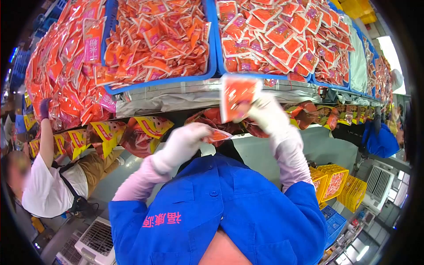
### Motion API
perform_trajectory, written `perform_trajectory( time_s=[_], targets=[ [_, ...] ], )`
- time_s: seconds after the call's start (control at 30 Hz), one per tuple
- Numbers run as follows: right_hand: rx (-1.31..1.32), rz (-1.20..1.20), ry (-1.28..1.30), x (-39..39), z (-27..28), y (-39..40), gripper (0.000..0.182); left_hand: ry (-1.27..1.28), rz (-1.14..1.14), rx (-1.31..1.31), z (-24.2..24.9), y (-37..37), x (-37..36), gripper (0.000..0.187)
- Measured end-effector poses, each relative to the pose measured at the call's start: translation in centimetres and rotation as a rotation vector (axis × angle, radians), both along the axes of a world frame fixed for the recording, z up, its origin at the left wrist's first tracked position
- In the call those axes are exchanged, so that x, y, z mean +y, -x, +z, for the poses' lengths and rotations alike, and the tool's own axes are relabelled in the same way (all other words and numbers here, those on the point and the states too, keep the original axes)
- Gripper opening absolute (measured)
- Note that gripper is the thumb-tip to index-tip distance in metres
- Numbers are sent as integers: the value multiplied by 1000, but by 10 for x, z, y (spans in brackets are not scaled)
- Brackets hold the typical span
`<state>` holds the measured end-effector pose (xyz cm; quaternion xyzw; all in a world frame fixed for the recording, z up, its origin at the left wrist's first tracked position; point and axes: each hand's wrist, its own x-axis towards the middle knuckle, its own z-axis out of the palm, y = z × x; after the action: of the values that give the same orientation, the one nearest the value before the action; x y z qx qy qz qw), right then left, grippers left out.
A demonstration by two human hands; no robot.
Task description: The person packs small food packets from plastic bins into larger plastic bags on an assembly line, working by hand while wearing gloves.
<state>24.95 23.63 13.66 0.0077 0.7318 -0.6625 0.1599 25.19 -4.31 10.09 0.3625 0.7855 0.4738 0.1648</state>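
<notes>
My right hand point(263, 114), white-gloved and a little blurred, grips a red sachet with white edges point(238, 95) in front of the blue crates. My left hand point(189, 138), in a white glove too, is closed on a smaller-looking red sachet point(219, 135), seen partly edge-on. Below and behind both hands runs a row of open red-and-yellow packaging bags point(152, 126). Just beyond my hands, a blue crate point(213, 53) and its neighbour are heaped with red sachets point(282, 37).
More red packets point(66, 57) pile up at the left. A co-worker in a white shirt point(57, 185) reaches toward that pile; another in blue point(382, 139) stands far right. Yellow crates point(352, 194), a blue crate point(333, 225) and a white slatted unit point(95, 240) stand on the floor.
</notes>
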Motion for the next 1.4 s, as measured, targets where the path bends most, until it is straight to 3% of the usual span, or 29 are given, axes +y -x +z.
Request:
perform_trajectory(
  time_s=[0.1,0.17,0.23,0.3,0.33,0.43,0.5,0.57,0.63,0.7,0.73,0.77,0.83,0.9,1.0,1.03,1.1,1.13,1.2,1.27,1.3,1.33,1.4],
  targets=[
    [93,402,-589,-59,-37,-13,32,333,11,469,-50,-19,5,21],
    [113,771,-976,-85,-84,-5,30,410,-23,613,-41,-18,-16,16],
    [32,946,-1198,-120,-102,2,26,496,-62,745,-44,-20,-29,13],
    [-129,1011,-1079,-154,-137,14,29,545,-86,711,-62,-16,-34,10],
    [-136,975,-1077,-166,-158,19,29,632,-160,742,-54,-20,-29,6],
    [-44,878,-1026,-182,-176,16,27,521,-121,706,-65,-29,-37,9],
    [-35,835,-949,-181,-153,16,26,568,-63,512,-46,-17,-48,6],
    [-11,846,-913,-164,-99,24,25,294,128,397,-3,21,-49,7],
    [71,1181,-1116,-133,-50,38,25,369,290,542,13,72,-45,12],
    [-11,972,-1032,-86,32,62,23,495,539,743,-5,128,-36,17],
    [79,753,-1145,-60,8,80,25,695,569,745,-27,156,-36,20],
    [136,374,-1091,-28,-10,104,30,899,598,737,-44,176,-35,23],
    [-173,217,-1432,23,-36,154,41,1009,542,654,-46,186,-25,24],
    [29,172,-1395,64,-108,170,39,1124,492,572,-43,186,-31,26],
    [-52,183,-1330,59,-98,168,34,615,616,534,-14,170,-51,17],
    [-34,162,-1235,73,-99,165,42,428,689,525,4,150,-50,16],
    [-16,3,-1143,68,-44,140,43,173,519,136,47,105,-47,22],
    [-76,20,-853,59,3,123,43,44,405,-61,57,79,-42,26],
    [-128,67,-209,29,35,74,42,-18,104,3,43,38,-28,39],
    [-19,264,-105,-11,45,41,40,241,42,255,-1,5,-8,20],
    [71,434,-351,-32,53,30,38,415,-14,354,-28,0,-8,23],
    [-21,542,-499,-57,44,22,37,511,-16,393,-41,-5,-9,20],
    [-65,744,-749,-93,-27,7,32,607,-7,433,-45,-12,-19,17]
  ],
)
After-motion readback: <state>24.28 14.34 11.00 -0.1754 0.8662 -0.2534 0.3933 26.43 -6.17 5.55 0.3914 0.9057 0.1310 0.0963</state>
